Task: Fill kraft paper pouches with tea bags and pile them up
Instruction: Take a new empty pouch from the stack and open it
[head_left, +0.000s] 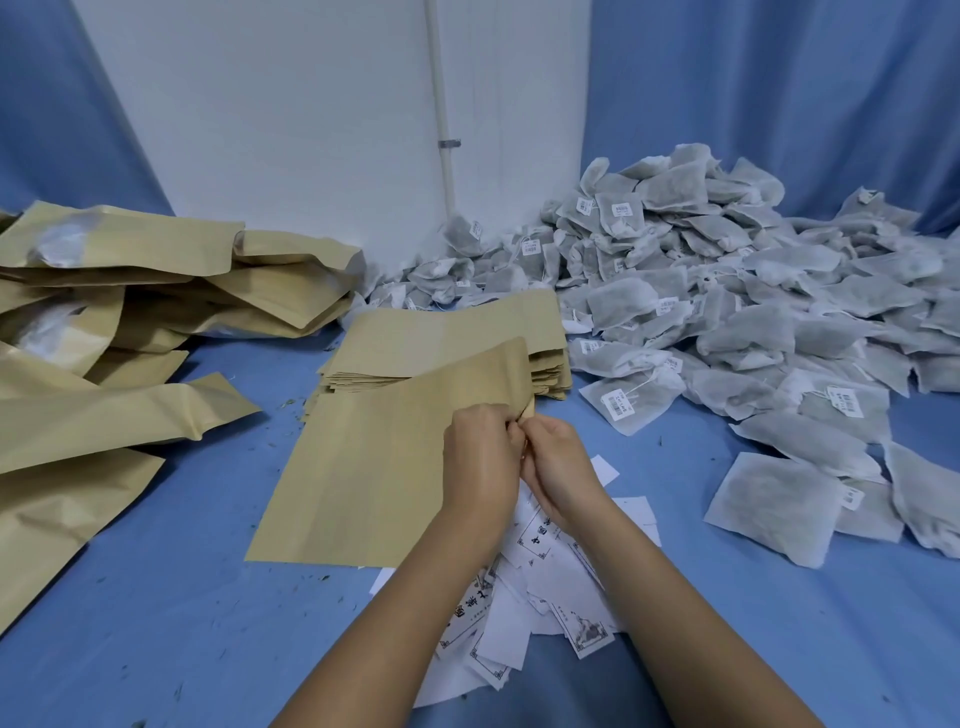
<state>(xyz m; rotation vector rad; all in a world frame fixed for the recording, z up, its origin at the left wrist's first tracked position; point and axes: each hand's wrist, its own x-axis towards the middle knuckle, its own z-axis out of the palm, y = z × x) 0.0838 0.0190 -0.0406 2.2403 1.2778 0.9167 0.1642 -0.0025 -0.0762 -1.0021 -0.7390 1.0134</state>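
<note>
Kraft paper is pinched between both hands: one flat kraft pouch (374, 467) is held by its right-hand end, where the left hand (480, 462) and the right hand (558, 462) meet knuckle to knuckle. The fingers of both hands are curled tightly inward and pressed onto the pouch's edge, with a small fold of paper seen sticking up just above them. Whether the pouch's mouth has been parted cannot be told, since the fingertips are hidden behind the backs of the hands.

The rest of the pouch is spread out to the left of the grip and lies low over the blue cloth (182, 623). Just behind it, a stack of flat pouches (457, 338) is partly overlapped by its upper edge. Filled pouches (130, 291) are piled loosely at the far left, well apart from the hands. Tea bags (727, 291) are heaped to the right, with the nearest ones lying just beside the right hand. Printed white slips (545, 597) are scattered on the cloth beneath both forearms. Specks of loose leaf are dotted over the cloth.
</note>
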